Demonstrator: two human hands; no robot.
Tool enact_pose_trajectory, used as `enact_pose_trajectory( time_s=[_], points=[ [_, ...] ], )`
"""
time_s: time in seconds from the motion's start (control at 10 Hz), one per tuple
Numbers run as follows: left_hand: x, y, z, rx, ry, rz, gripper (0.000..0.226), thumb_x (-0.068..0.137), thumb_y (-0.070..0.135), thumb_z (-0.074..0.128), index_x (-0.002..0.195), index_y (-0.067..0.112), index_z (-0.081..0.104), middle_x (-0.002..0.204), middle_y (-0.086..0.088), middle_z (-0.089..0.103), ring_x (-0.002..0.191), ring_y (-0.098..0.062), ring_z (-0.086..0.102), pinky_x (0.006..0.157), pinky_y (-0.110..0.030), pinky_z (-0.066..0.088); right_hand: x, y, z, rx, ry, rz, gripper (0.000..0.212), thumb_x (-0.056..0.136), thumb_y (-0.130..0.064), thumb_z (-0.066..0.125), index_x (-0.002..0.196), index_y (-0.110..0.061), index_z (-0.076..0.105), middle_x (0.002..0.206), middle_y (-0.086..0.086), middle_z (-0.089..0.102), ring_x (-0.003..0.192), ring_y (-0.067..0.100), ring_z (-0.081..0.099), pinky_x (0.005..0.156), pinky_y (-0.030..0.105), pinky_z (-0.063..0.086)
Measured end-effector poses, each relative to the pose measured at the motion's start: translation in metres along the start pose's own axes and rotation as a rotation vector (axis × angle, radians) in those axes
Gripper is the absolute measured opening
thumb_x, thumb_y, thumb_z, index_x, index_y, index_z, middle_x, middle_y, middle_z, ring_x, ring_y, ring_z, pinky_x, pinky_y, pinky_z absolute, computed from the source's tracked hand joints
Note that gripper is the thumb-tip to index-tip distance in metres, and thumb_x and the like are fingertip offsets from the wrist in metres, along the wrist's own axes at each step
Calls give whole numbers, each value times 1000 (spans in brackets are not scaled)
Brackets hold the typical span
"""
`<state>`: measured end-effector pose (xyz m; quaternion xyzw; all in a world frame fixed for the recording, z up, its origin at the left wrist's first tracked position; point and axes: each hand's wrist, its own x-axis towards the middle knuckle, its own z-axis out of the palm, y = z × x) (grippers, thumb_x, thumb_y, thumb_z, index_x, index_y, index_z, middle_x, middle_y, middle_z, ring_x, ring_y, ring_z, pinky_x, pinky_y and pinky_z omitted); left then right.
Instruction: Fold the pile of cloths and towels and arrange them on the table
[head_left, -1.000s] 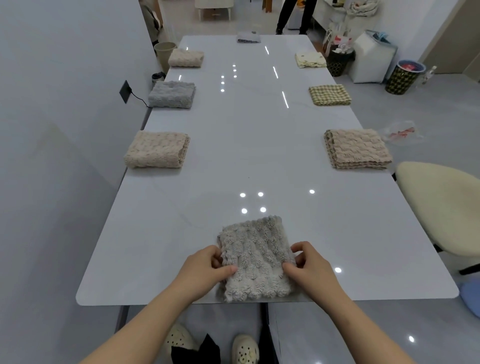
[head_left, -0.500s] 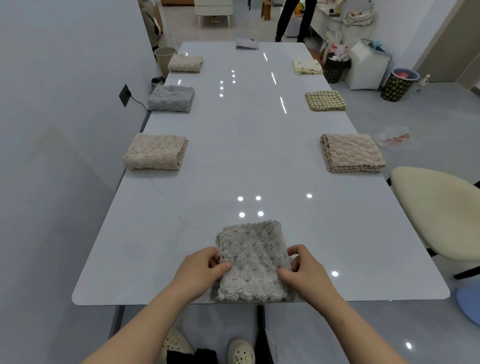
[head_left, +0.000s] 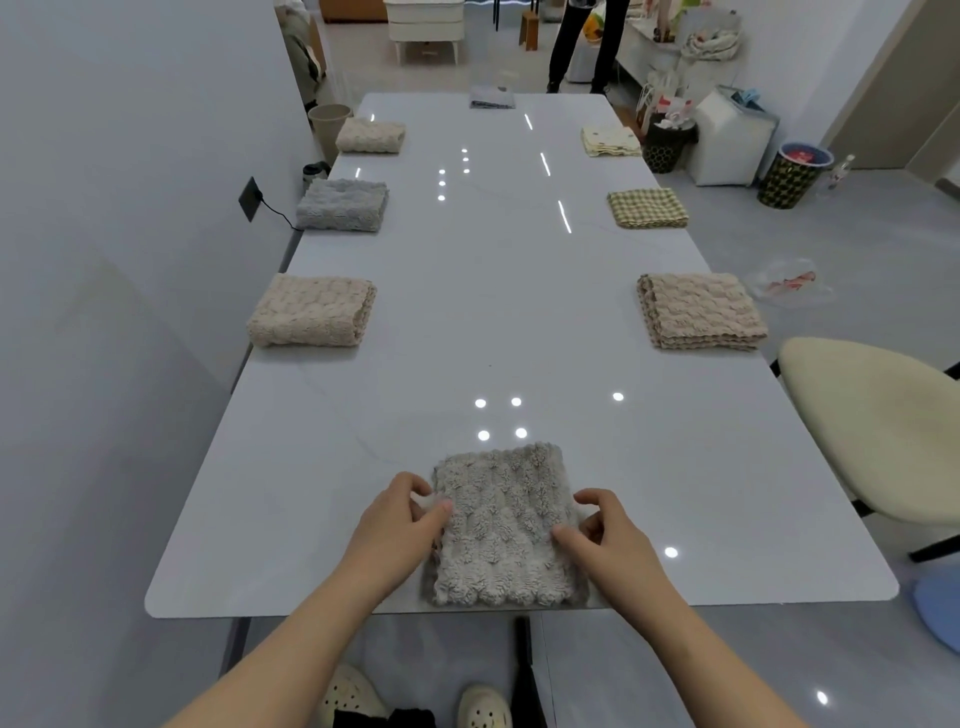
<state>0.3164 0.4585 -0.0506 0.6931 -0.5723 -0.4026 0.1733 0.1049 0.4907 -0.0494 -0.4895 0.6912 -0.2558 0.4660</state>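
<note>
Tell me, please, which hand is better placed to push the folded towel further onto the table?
Left, marginally: the left hand pinches the towel at its left edge, thumb on top, while the right hand has its fingers seemingly lifted beside the right edge. Either could manage.
</note>
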Motion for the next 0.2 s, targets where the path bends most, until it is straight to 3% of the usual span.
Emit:
enact_pose_trajectory(
  time_s=[0.1,0.2],
  points=[
    [4,-2,-5,250,208,70,29,93,23,47,122,18,48,111,-2,53,98,-18,51,77,-27,38,0,1,0,72,25,19,31,86,-21,60,112,-24,44,78,-2,50,69,12,50,68,25,42],
    [10,-3,-10,572,264,130,43,92,24,45,134,20,41,140,-4,39,128,-25,36,98,-35,33,2,5,-3,153,98,40,28,85,-20,60,110,-23,48,83,0,53,71,18,53,73,32,44]
  ],
)
